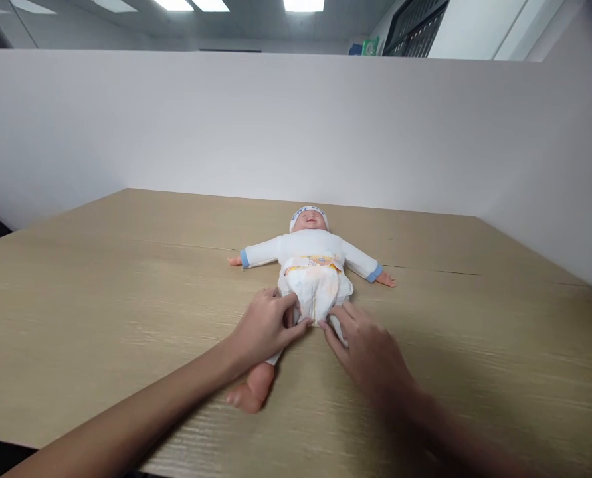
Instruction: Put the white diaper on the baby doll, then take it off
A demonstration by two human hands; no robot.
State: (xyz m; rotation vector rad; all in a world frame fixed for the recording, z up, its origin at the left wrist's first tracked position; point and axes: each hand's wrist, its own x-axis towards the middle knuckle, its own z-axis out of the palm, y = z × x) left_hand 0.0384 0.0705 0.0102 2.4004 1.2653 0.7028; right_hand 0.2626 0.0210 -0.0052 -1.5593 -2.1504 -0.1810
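A baby doll [311,243] lies on its back, arms spread, in a white top with blue cuffs and a white lettered headband. Round its hips is a white diaper [311,282] with an orange and yellow patterned waistband. My left hand [270,322] is closed at the diaper's lower left edge, fingers pinching near the leg opening. My right hand [363,338] pinches the lower right edge in the same way. One bare doll foot [252,390] shows below my left wrist; the other leg is mostly hidden behind my right hand.
The doll lies on a wood-grain table [126,285] with thin seams across its top. A white partition [216,126] rises behind the far edge and continues along the right side. Beyond it, ceiling lights and a green package [370,46] show.
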